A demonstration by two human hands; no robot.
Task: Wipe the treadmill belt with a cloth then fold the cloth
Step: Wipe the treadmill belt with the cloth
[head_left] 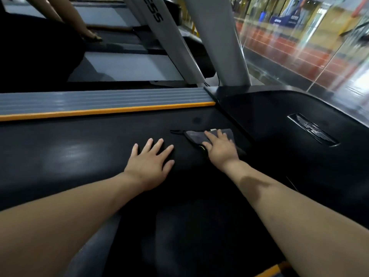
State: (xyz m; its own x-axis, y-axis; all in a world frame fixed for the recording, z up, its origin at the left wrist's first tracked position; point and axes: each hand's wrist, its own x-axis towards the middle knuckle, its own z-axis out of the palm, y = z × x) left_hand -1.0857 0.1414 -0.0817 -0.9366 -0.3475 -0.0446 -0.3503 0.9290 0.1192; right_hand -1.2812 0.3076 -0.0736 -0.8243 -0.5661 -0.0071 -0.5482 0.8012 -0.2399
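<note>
The black treadmill belt (79,156) fills the middle of the head view. A small dark grey cloth (196,135) lies on the belt near its front end, beside the black motor cover. My right hand (219,147) lies flat on top of the cloth with fingers spread, pressing it to the belt. My left hand (149,162) rests palm down on the bare belt, fingers apart, a short way left of the cloth and holding nothing.
A grey side rail with an orange strip (107,110) borders the belt's far side. The glossy motor cover (289,120) and white uprights (229,47) stand at the front. Another person's arm (79,23) reaches onto a neighbouring treadmill. A glass wall (299,47) is at the right.
</note>
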